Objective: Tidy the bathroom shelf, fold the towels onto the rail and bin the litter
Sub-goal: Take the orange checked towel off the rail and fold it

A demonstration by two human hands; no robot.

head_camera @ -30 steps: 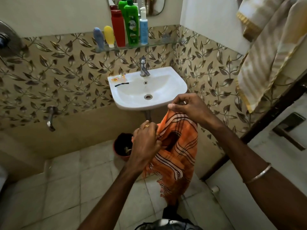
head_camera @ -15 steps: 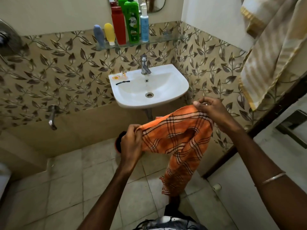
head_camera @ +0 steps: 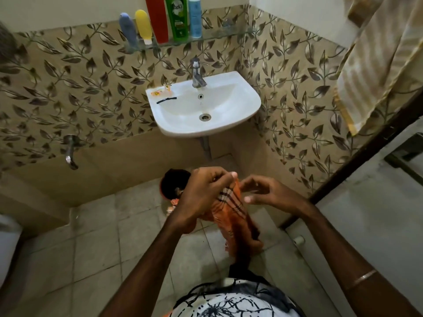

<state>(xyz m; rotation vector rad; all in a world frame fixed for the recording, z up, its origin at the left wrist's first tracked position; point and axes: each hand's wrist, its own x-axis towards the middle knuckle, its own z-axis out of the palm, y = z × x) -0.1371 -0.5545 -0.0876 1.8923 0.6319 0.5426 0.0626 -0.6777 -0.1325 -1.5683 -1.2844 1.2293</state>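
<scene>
Towel, orange w/ dark and white checks, hangs in front of the person, low over the floor, below the sink and just right of the bin. Left hand has its fingers clamped on the towel's top edge, cloth bunched under the palm; the rest drops down in a narrow fold toward the person's patterned shirt. Right hand sits just beside the towel on the right, fingers apart and loosely curled, tips near the cloth; can't tell if they touch it. Thin bangle shows on the right forearm. Bin is dark inside w/ an orange rim, partly hidden behind the left hand; small scraps lie on the floor at its base. On the sink's left rim: an orange wrapper and a thin black strip, close but apart. Tap stands at the back of the sink. Glass shelf above carries, left to right, a blue tube, yellow tube, red bottle, green bottle and light blue bottle, all upright and bunched on the left half. Striped cream towel hangs at upper right, by the door frame.
</scene>
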